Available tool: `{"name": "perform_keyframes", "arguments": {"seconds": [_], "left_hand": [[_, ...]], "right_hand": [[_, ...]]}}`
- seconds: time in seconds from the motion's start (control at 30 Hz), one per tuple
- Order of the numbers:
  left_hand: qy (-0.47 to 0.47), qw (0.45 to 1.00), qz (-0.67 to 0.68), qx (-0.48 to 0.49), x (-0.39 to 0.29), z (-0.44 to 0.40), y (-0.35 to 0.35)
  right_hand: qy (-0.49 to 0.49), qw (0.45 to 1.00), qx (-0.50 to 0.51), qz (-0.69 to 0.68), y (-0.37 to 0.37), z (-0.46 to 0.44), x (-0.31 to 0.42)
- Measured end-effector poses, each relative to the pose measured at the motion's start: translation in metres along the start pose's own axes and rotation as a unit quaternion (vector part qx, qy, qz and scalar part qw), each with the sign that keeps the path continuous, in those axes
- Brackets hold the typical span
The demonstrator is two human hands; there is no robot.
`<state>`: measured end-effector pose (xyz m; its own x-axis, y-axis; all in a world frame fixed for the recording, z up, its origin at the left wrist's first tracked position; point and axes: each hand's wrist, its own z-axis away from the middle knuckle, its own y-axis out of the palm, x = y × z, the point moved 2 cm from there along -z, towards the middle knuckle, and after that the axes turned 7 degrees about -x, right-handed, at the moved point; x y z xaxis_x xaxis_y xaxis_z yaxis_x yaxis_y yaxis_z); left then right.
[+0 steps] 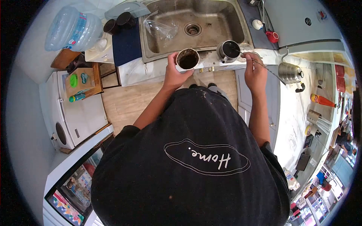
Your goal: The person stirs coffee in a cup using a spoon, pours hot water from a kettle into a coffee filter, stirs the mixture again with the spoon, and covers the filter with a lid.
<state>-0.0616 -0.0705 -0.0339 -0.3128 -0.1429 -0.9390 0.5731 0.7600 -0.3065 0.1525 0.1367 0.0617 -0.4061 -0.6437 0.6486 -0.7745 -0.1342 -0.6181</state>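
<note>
My left hand point(176, 74) is closed around a white cup point(193, 67), tilted so its opening faces me. Dark brown residue point(188, 58) coats the inside and bottom of that cup. In my right hand point(255, 75) is a long, thin-handled spoon point(268, 71). Its far end reaches into a metal pitcher point(223, 57) standing on the white counter edge beside the sink. Dark contents point(230, 49) fill part of the pitcher; the spoon's tip is hidden in them. A clear glass vessel point(246, 48) stands just right of the pitcher, partly behind my fingers.
Ahead is a steel sink point(169, 44) with a clear plastic bag point(163, 28) inside. Two dark cups point(126, 20) stand left of it, above a dark mat point(126, 47). A gooseneck kettle point(289, 72) and a red-orange bottle point(321, 100) are at right. A water jug point(75, 30) lies at left.
</note>
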Motion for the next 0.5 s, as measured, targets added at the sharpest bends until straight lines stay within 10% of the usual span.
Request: {"name": "perform_keyframes", "arguments": {"seconds": [0.5], "left_hand": [[0.015,1.000,0.006,0.012,0.004,0.000,0.006]], "right_hand": [[-0.008,1.000,-0.004,-0.015,0.008,-0.007,0.005]]}}
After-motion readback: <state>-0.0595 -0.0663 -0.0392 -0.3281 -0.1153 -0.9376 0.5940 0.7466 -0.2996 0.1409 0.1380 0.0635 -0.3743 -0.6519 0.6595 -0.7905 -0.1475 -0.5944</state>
